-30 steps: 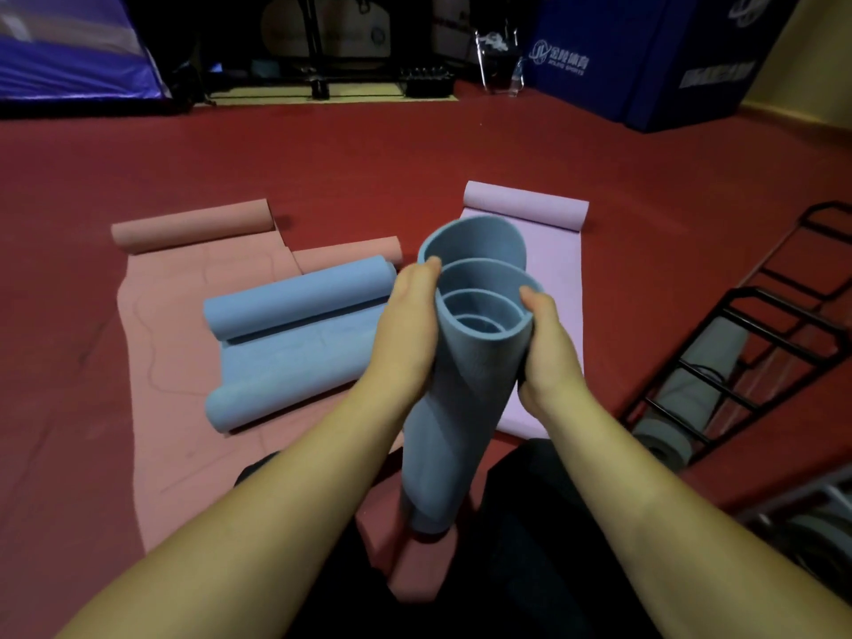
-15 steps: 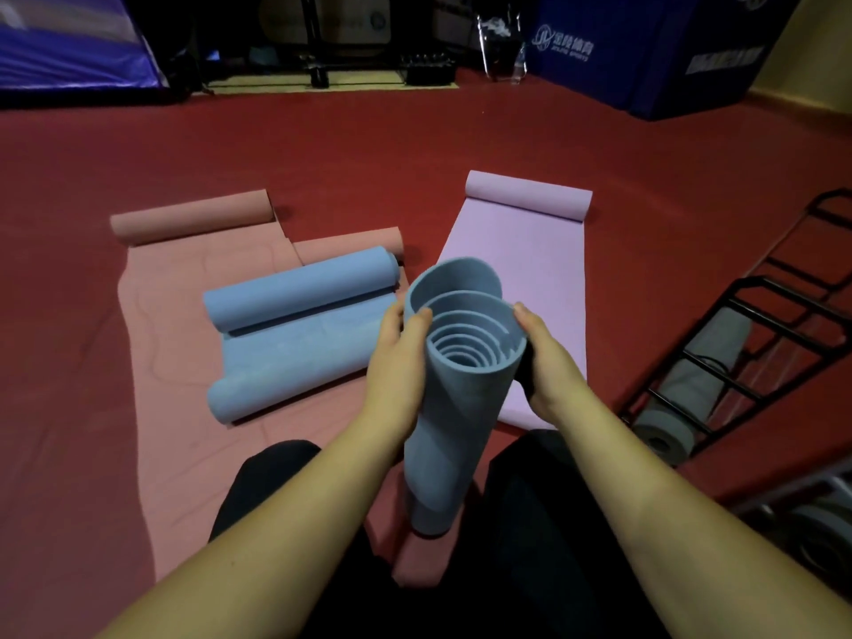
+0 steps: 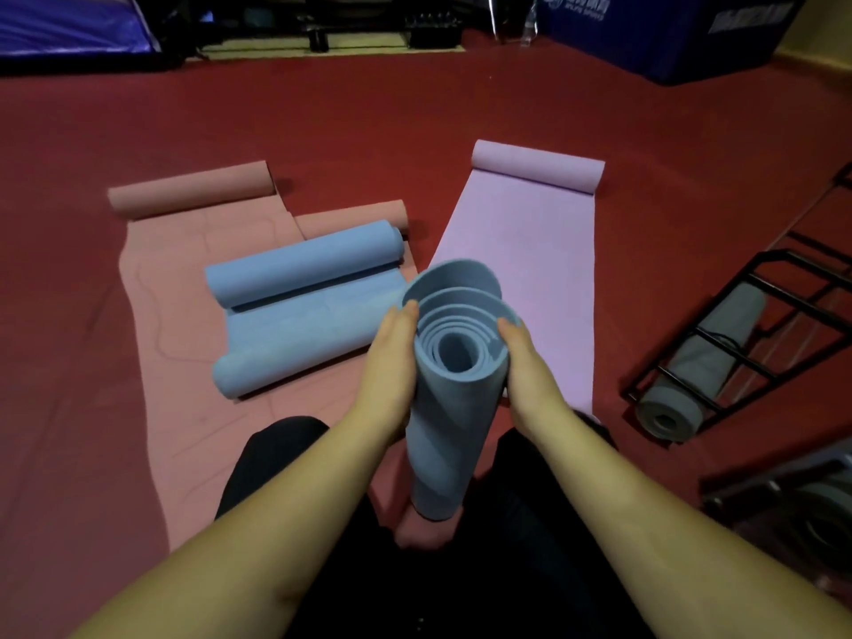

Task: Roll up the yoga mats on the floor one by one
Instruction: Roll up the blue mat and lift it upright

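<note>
Blue rolled mat (image 3: pixel 442 408), upright at frame centre, gripped near its top by left hand (image 3: pixel 389 362) and right hand (image 3: pixel 525 362). Risk: loose, uneven coils telescoping or unrolling if the grip slackens.

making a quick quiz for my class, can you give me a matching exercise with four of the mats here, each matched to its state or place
Things:
1. grey-blue foam mat
2. lilac foam mat
3. grey rolled mat
4. light blue foam mat

States:
A. lies in the black metal rack
B. flat, far end curled only
C. rolled inward from both ends
D. stands upright, held between left hand and right hand

Pairs: 1-D, 2-B, 3-A, 4-C
</note>
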Action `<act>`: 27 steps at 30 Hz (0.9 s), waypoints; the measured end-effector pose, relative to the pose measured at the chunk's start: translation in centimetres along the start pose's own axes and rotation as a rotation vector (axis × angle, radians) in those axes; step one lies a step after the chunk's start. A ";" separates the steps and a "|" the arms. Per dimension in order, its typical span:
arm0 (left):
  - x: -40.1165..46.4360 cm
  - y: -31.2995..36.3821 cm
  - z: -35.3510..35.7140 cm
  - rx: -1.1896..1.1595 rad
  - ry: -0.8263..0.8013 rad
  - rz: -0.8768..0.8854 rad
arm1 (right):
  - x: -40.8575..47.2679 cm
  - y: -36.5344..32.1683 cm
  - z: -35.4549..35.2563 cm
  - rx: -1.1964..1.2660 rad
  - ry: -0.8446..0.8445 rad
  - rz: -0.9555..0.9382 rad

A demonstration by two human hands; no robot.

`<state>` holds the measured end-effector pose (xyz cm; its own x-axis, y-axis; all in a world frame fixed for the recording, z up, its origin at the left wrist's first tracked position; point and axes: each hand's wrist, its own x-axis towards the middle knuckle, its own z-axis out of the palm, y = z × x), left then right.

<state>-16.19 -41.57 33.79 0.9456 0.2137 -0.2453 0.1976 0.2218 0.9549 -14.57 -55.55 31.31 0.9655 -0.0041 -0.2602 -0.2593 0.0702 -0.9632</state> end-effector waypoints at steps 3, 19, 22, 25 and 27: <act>0.6 1.5 0.1 -0.060 -0.008 -0.028 | -0.1 -1.5 0.4 -0.025 0.004 -0.039; -0.8 -1.6 -1.9 0.074 0.005 0.064 | 1.3 0.1 -2.3 -0.030 -0.082 -0.085; -3.2 -3.0 -1.5 0.093 -0.002 0.100 | 1.0 0.0 -1.3 0.089 -0.142 -0.022; -3.3 -2.4 -0.7 0.080 0.046 0.144 | 0.1 -0.7 0.4 0.070 -0.088 -0.023; -2.5 -0.6 -0.5 0.064 0.074 0.196 | 0.0 -1.9 0.8 0.040 0.001 -0.045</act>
<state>-18.81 -41.72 33.77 0.9465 0.3163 -0.0636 0.0305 0.1085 0.9936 -14.03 -54.88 33.16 0.9761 -0.0087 -0.2171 -0.2148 0.1095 -0.9705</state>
